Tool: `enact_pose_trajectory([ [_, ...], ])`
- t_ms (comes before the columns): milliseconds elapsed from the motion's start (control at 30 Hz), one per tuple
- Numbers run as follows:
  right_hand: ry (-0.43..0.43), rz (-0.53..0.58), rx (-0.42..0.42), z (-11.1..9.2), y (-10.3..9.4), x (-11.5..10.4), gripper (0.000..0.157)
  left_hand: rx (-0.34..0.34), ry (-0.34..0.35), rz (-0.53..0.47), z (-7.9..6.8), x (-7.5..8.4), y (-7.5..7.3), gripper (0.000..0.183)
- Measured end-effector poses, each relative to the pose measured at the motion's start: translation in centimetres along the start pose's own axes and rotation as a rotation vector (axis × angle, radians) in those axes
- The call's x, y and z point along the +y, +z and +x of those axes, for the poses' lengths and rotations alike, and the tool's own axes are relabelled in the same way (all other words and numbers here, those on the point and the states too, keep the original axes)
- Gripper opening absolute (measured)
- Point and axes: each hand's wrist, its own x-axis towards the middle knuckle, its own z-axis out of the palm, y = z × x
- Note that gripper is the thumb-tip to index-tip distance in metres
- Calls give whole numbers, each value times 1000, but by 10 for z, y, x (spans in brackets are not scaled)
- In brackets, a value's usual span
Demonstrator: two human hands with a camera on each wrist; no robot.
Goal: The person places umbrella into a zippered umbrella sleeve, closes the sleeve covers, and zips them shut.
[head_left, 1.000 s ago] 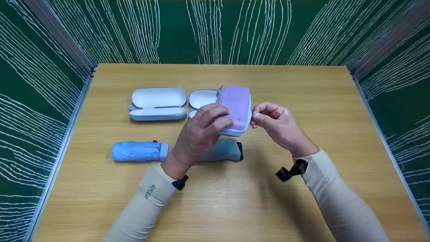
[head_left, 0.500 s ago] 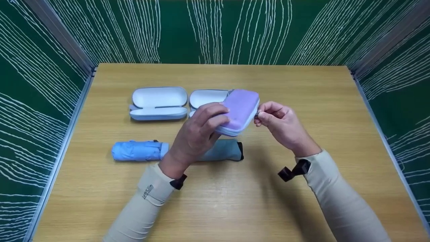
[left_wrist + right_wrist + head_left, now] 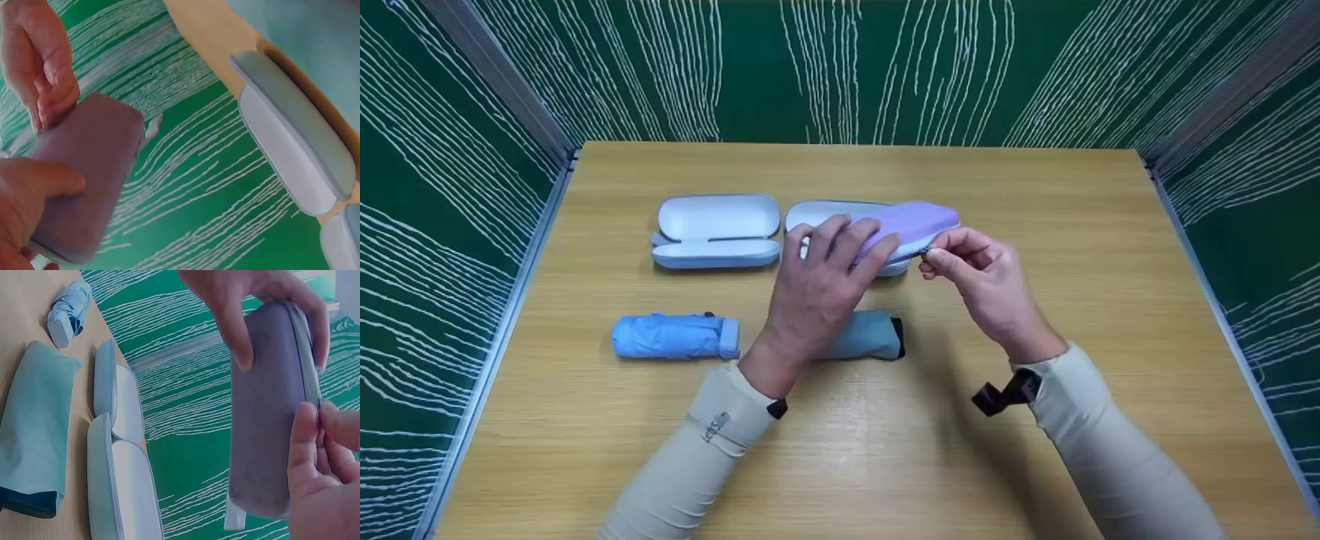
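Lifted over the table, a purple zip case (image 3: 915, 221) with a pale zip band is gripped by my left hand (image 3: 825, 289). The left wrist view shows the thumb laid across the purple face of the case (image 3: 93, 169). At the case's near right edge, my right hand (image 3: 990, 289) pinches the zip pull (image 3: 924, 253) between thumb and fingers. In the right wrist view those fingertips sit on the zip band (image 3: 306, 365), largely covering the pull. The zip looks closed along the part that shows; the case's far side is hidden.
Two open glasses cases with white linings stand behind the hands: one at the left (image 3: 716, 217), the other (image 3: 832, 212) partly covered by the purple case. Nearer lie a folded blue umbrella (image 3: 671, 336) and a teal one (image 3: 870, 335), half hidden by the left forearm.
The purple case has shifted right and been turned and tilted, its near edge swinging round. My left hand has rolled over with its fingers more spread. My right hand keeps pinching the zip pull.
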Motion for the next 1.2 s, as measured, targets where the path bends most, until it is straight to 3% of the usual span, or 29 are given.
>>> enact_pose_trajectory([
  [200,-28,-42,33,-1,5,5,11,-87,-88,86,7,13,6,40],
  [367,-39,-43,39,-3,7,6,13,-100,-138,85,7,21,11,44],
  [667,-33,-90,36,-4,10,4,15,-104,-100,121,8,23,17,48],
  [1200,58,-118,97,-5,5,-5,19,-91,-74,20,1,10,13,41],
])
